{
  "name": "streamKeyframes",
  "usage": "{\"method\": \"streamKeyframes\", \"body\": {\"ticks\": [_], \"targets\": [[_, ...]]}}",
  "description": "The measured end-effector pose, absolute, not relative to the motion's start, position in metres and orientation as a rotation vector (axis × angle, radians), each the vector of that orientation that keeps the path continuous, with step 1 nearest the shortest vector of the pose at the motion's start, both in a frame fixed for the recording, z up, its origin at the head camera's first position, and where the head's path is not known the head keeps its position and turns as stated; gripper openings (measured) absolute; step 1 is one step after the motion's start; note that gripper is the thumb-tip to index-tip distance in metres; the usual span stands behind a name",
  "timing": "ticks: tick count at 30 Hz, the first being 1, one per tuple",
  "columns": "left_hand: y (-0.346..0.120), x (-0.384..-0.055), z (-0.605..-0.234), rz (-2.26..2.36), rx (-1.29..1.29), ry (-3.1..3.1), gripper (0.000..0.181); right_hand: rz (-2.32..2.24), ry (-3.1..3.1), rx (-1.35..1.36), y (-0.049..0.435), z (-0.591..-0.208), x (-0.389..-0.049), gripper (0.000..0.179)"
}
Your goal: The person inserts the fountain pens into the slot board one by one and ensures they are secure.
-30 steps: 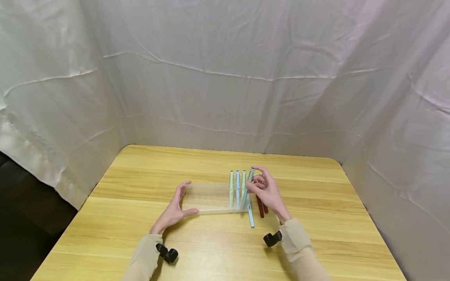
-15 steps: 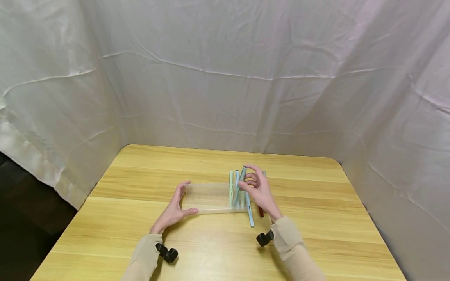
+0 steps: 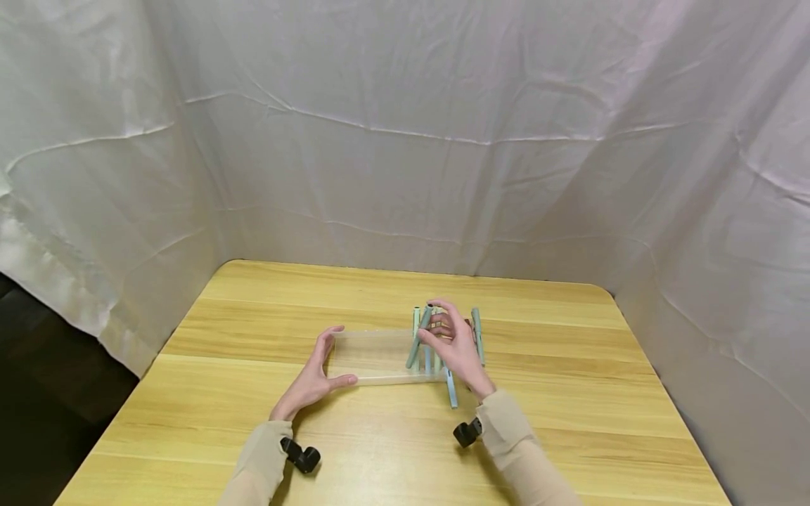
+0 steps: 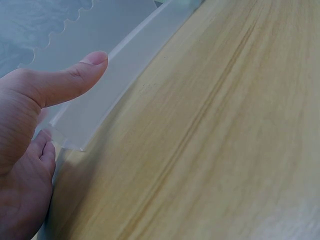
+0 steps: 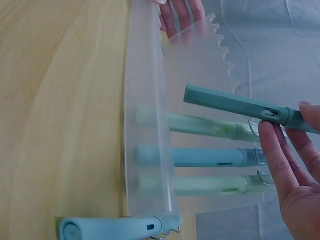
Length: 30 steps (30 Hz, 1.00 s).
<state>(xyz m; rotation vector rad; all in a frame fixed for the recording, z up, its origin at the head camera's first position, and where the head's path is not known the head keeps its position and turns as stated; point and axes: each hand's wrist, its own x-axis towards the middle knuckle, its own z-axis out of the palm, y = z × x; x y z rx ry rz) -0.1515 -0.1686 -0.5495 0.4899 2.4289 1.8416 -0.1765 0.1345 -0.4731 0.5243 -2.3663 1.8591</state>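
Note:
My left hand grips the left end of a translucent plastic pen holder, its thumb over the front wall. The holder's back edge is scalloped, as the right wrist view shows. Two light green pens and a light blue pen between them lie side by side in its right part. Above them, my right hand pinches a dark teal pen near one end, tilted and apart from the holder. Its lower end is over the leftmost light green pen in the head view.
Another light blue pen lies on the wooden table against the holder's right end. To the right of my right hand lies a second teal pen. Dark red pens are mostly hidden behind that hand. Pale curtains surround the table.
My right hand has moved left with the teal pen, over the pens in the holder. The other teal pen has come into view behind it. My left hand and the holder stay put.

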Motion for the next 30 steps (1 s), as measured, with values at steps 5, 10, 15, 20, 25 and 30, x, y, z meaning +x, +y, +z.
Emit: {"method": "streamKeyframes", "body": {"ticks": [5,10,15,20,25,30], "targets": [[-0.168,-0.152,-0.549,1.837,0.499,2.437,0.101,1.808,-2.383,0.547,0.13,-0.475,-0.175,0.054],[-0.169,-0.152,-0.548,1.833,0.497,2.437,0.101,1.778,-2.384,0.576,0.128,-0.476,-0.174,0.052],[-0.169,-0.152,-0.548,1.828,0.496,2.442,0.101,1.748,-2.394,0.613,0.125,-0.478,-0.173,0.053],[-0.169,-0.151,-0.548,1.832,0.498,2.437,0.101,1.671,-2.397,0.627,0.123,-0.478,-0.171,0.056],[-0.17,-0.151,-0.548,1.829,0.496,2.437,0.101,1.618,-2.371,0.628,0.119,-0.477,-0.171,0.054],[-0.17,-0.151,-0.549,1.832,0.491,2.432,0.101,1.597,-2.4,0.624,0.116,-0.477,-0.168,0.051]]}}
